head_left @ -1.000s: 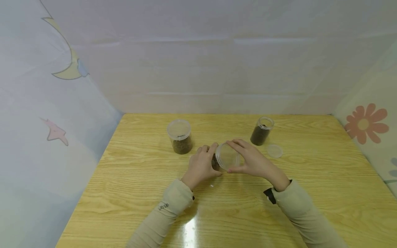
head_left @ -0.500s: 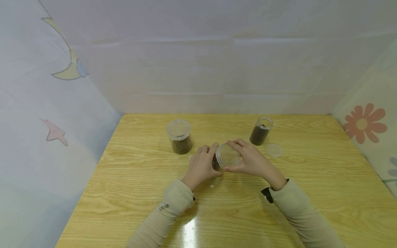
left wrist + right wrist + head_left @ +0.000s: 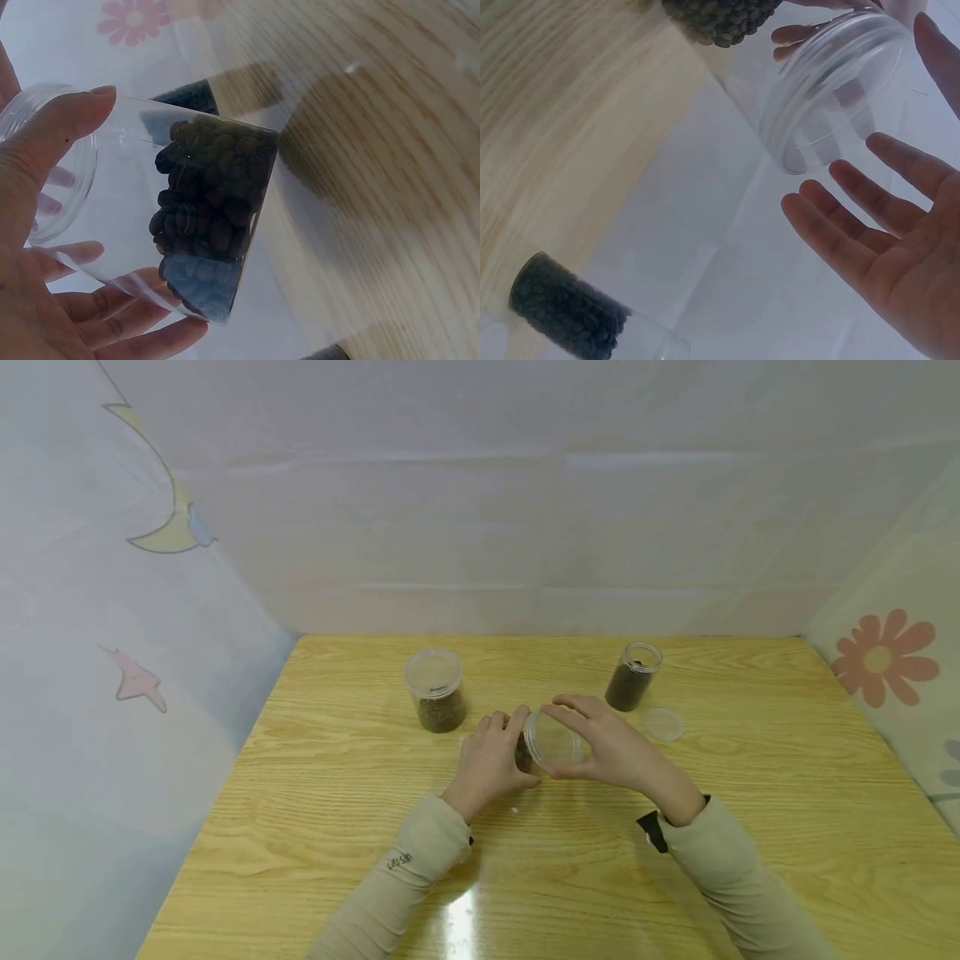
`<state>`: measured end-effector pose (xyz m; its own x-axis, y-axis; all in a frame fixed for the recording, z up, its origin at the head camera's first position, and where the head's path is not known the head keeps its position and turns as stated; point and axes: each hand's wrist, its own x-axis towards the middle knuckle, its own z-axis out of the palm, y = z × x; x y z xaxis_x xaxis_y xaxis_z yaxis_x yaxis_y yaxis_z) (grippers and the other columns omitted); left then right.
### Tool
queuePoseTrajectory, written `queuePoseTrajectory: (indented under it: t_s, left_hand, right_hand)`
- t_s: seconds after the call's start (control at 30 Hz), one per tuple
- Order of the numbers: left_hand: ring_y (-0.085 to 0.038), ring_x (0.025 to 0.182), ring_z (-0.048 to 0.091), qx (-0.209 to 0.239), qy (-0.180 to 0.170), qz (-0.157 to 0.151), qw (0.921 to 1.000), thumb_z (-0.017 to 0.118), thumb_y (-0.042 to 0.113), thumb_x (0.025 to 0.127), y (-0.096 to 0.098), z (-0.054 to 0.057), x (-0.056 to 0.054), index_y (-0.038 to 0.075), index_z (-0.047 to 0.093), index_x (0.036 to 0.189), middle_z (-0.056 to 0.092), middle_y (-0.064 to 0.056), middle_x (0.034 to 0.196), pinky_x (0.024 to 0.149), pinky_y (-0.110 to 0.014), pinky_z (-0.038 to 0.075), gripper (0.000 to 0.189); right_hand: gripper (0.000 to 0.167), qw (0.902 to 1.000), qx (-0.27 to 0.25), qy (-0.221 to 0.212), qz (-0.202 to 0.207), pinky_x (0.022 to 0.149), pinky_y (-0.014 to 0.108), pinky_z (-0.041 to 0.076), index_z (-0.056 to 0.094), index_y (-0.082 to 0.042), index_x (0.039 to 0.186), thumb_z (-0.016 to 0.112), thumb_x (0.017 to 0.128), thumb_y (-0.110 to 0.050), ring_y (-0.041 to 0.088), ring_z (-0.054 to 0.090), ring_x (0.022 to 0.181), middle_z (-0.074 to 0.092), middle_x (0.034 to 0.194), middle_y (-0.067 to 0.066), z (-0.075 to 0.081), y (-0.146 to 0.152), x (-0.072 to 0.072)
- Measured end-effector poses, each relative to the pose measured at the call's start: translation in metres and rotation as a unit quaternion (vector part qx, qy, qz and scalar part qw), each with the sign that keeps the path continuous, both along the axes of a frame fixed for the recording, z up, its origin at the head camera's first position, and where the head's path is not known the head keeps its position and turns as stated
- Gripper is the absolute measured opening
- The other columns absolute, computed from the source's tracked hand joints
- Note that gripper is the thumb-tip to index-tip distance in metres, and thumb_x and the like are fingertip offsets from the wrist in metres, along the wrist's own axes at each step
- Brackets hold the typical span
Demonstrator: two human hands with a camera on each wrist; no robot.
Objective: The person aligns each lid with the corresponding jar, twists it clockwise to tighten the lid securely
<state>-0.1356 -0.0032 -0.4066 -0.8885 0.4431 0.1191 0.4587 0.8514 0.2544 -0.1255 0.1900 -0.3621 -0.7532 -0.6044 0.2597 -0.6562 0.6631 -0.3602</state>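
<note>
My left hand (image 3: 491, 756) grips a clear plastic jar (image 3: 124, 199), its thumb on one side and its fingers round the other. Dark brown beans (image 3: 210, 210) lie in the lower part of this tilted jar. Its clear ridged lid (image 3: 840, 90) faces my right hand (image 3: 611, 747). Around that lid the right thumb and fingers are spread; in the right wrist view the fingertips (image 3: 799, 206) stand just off its edge, with the palm away from it.
A wide lidded jar (image 3: 441, 710) with brown contents stands behind the left hand. Behind the right hand is a narrow uncovered jar (image 3: 628, 687) of dark beans, a flat translucent lid (image 3: 663, 725) beside it. All are on a wood-grain table (image 3: 337, 793) backed by a pale sheet.
The right fingers have loosened and lifted slightly from the lid, showing more of its rim. The left hand still holds the jar in nearly the same place.
</note>
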Motion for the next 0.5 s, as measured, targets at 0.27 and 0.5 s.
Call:
queuePoseTrajectory:
  t_s: [0.27, 0.5]
  left_hand:
    - [-0.027, 0.102, 0.053, 0.0, -0.006, 0.002, 1.0, 0.083, 0.048, 0.057, -0.0006, -0.0014, -0.0005, 0.016, 0.034, 0.135, 0.054, -0.011, 0.114, 0.067, -0.041, 0.052, 0.097]
    - [-0.026, 0.1, 0.053, -0.001, -0.004, 0.002, 1.0, 0.083, 0.048, 0.056, -0.0012, -0.0023, -0.0006, 0.017, 0.034, 0.134, 0.054, -0.01, 0.113, 0.066, -0.04, 0.052, 0.097]
  right_hand:
    - [0.077, 0.9998, -0.014, -0.017, 0.003, 0.085, 0.051, 0.042, 0.046, 0.0, 0.131, 0.08, 0.069, -0.028, 0.038, 0.047, 0.11, 0.047, 0.124, 0.021, -0.0036, -0.0018, -0.0018]
    - [0.078, 0.9988, -0.022, -0.038, -0.019, 0.082, 0.049, 0.044, 0.046, -0.004, 0.132, 0.081, 0.067, -0.032, 0.036, 0.049, 0.107, 0.048, 0.122, 0.019, -0.0035, -0.0043, -0.0022]
